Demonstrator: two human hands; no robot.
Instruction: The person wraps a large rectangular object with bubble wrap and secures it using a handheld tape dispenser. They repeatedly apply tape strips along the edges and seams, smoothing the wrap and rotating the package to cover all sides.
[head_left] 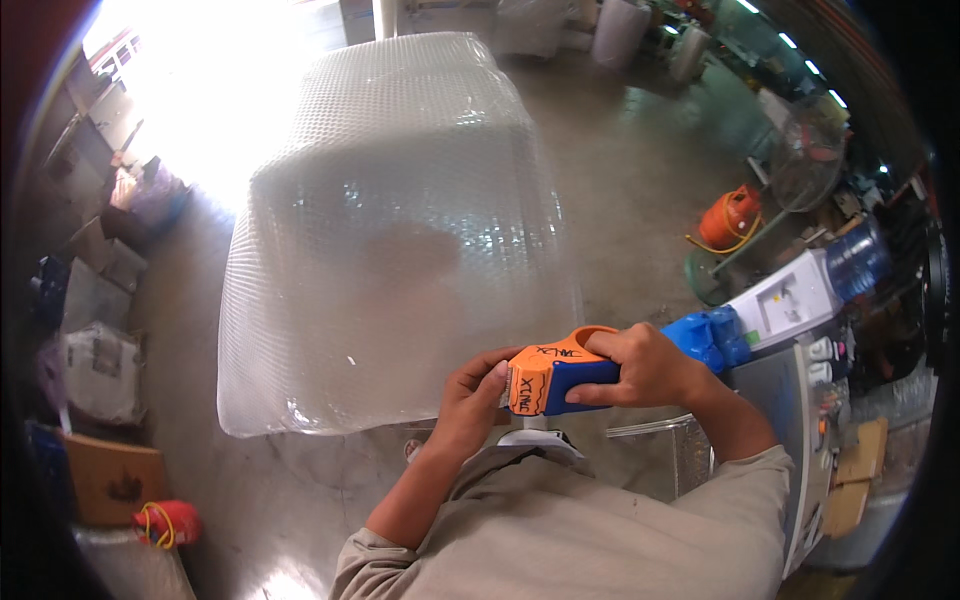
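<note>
An orange and blue tape dispenser [540, 380] with dark handwriting on it is held up in front of my body. My right hand [645, 365] is wrapped round its handle end, fingers passing through the orange loop. At the other end, my left hand [475, 395] is closed, with thumb and fingers pressed on the dispenser's toothed edge. Whether a strip of tape is between them cannot be made out. Just beyond my hands lies a large flat piece wrapped in clear bubble wrap [390, 200], glossy and partly see-through.
To the right stand an orange gas cylinder [730, 218], a pedestal fan [808, 155], a white water dispenser [790, 298] and a grey table [785, 395]. On the left are a cardboard box [115, 475], a red cylinder [180, 522] and wrapped bundles [103, 370]. Bright light floods the far left.
</note>
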